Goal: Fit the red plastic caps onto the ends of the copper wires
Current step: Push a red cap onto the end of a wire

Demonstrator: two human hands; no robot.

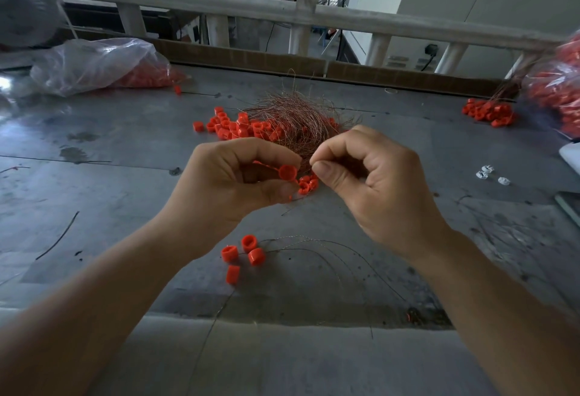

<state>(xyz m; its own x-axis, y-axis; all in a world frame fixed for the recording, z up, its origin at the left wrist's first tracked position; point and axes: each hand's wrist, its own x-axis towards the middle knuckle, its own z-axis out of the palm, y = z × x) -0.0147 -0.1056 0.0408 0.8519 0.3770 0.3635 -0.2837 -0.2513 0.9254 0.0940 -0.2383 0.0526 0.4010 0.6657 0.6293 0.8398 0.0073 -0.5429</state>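
A grey metal tabletop (pixel 110 182) carries a clear plastic bag (pixel 94 62) of red caps at far left. At centre lies a tangled bundle of copper wires (pixel 295 116), with a pile of loose caps (pixel 238 127) touching its left side. Just in front of the bundle, the left hand (pixel 226 182) pinches a single red cap (pixel 287 172) between thumb and fingers. The right hand (pixel 376 182) is clenched beside it, thumb pressed to forefinger; whether a strand lies between them cannot be told. Four more caps (pixel 248 254) rest on the tabletop nearer the person, attached to thin wires.
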